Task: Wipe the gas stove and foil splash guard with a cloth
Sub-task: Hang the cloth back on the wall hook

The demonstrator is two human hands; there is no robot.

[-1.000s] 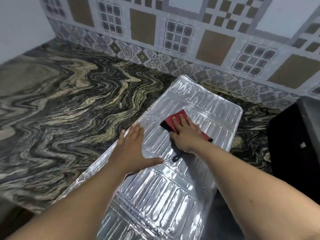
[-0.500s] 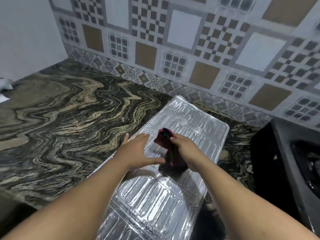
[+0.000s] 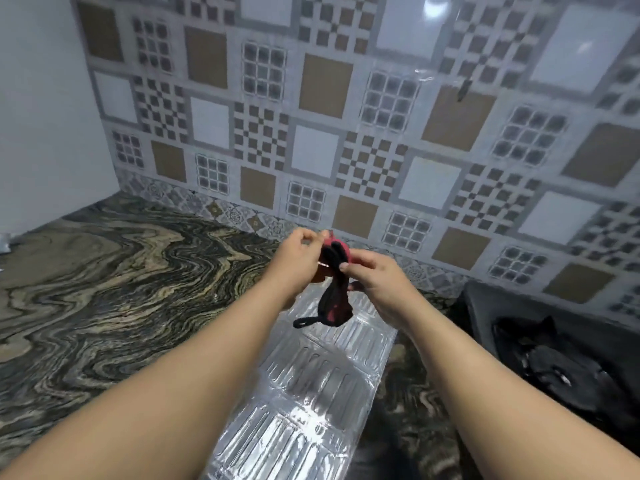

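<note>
A red cloth with black edging hangs in the air above the foil splash guard, which lies flat on the counter. My left hand pinches the cloth's upper edge from the left. My right hand pinches it from the right, and the cloth droops below both, its black loop dangling. The black gas stove sits at the right edge, partly cut off by the frame.
The dark marbled countertop stretches to the left of the foil. A patterned tile wall stands close behind. A white wall closes the left side. A small pale object lies at the far left edge.
Both hands have left the foil and lifted the cloth into the air. The left hand, earlier pressed flat on the foil, now grips the cloth too. The view has tilted upward.
</note>
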